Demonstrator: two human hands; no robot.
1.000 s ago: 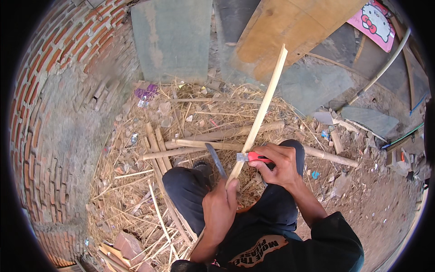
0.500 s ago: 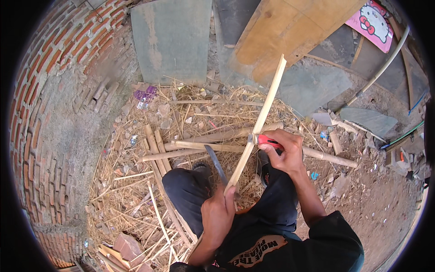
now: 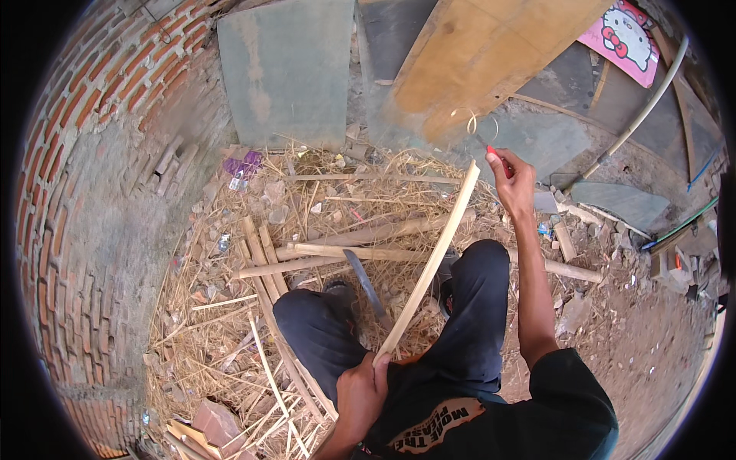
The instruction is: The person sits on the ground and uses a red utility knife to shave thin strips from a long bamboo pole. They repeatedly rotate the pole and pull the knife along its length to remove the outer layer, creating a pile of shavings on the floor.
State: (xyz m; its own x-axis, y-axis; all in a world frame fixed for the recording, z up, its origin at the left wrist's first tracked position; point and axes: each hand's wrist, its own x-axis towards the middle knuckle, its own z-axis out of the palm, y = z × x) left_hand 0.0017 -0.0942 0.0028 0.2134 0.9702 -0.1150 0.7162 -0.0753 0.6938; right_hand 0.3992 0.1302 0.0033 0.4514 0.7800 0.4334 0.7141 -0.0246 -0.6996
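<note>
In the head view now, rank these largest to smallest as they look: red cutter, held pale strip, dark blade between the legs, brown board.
1. Brown board
2. Pale strip, in the left hand
3. Dark blade
4. Red cutter, counting only what shows past the right hand

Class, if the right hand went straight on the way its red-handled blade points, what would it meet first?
The right hand would first meet the curled shaving by the blade; beyond, likely the tan board, though depth is unclear.
</note>
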